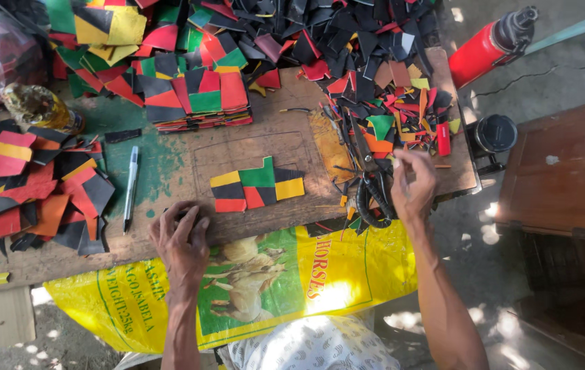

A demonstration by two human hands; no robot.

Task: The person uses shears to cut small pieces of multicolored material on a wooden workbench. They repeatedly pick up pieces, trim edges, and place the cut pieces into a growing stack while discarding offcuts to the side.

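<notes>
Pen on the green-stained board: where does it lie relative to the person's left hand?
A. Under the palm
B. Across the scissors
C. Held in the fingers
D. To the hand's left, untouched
D: the pen lies apart, left of the left hand, which rests on the board edge.

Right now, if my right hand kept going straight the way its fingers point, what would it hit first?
Probably the heap of small black, red and orange cut scraps on the wooden table, just beyond the right hand. Depth is unclear; the fingers may pass above it.
</notes>
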